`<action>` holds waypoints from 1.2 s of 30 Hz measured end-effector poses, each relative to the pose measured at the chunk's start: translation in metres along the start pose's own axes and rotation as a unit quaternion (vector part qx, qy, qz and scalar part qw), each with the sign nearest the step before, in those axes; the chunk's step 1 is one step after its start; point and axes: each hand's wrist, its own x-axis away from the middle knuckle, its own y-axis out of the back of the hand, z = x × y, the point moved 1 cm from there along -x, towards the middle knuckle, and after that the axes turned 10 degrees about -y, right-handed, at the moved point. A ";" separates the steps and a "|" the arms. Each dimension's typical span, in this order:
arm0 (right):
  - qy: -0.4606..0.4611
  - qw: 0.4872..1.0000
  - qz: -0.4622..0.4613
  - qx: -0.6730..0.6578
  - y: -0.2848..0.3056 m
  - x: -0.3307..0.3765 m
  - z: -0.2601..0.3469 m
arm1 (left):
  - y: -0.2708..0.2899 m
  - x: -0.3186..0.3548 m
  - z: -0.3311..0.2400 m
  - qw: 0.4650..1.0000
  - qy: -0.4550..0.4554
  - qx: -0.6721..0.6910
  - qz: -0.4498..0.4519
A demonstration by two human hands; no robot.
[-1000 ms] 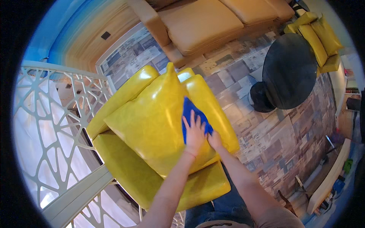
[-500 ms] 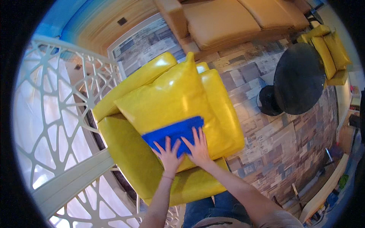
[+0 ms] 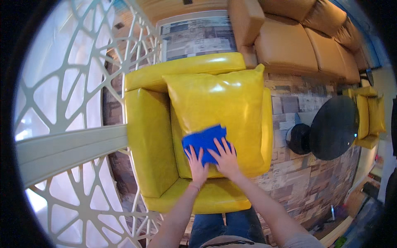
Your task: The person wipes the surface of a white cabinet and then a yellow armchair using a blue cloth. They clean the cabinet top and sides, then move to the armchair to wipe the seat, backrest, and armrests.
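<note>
A blue cloth (image 3: 205,138) lies on the near part of a large yellow cushion (image 3: 219,99), its edges uneven. My left hand (image 3: 198,166) rests on the cloth's near left side with fingers stretched out. Beside it, my right hand (image 3: 226,158) lies flat and spread over the cloth's near right part. Both palms face down, pressing on the cloth rather than gripping it. The glossy cushion lies on the seat of a yellow armchair (image 3: 151,140) and covers most of that seat.
A white lattice partition (image 3: 74,140) stands close along the armchair's left. Beyond the chair is a tan sofa (image 3: 285,45). To the right, a round black table (image 3: 335,128) and another yellow armchair (image 3: 363,115) stand on the patchwork-patterned floor (image 3: 295,194).
The view has turned, so the armchair now appears straighter. My hands remain spread on the cloth, which looks more bunched and less wide than before.
</note>
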 end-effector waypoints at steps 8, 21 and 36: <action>0.046 0.992 0.095 0.067 -0.021 0.068 -0.011 | -0.049 0.100 -0.013 0.994 0.079 0.035 0.066; 0.055 0.981 -0.160 0.092 0.025 -0.190 0.075 | 0.049 -0.165 0.056 0.950 0.017 0.248 -0.188; 0.229 0.965 0.086 0.093 -0.064 0.072 0.023 | -0.068 0.148 0.021 0.945 0.225 0.216 -0.094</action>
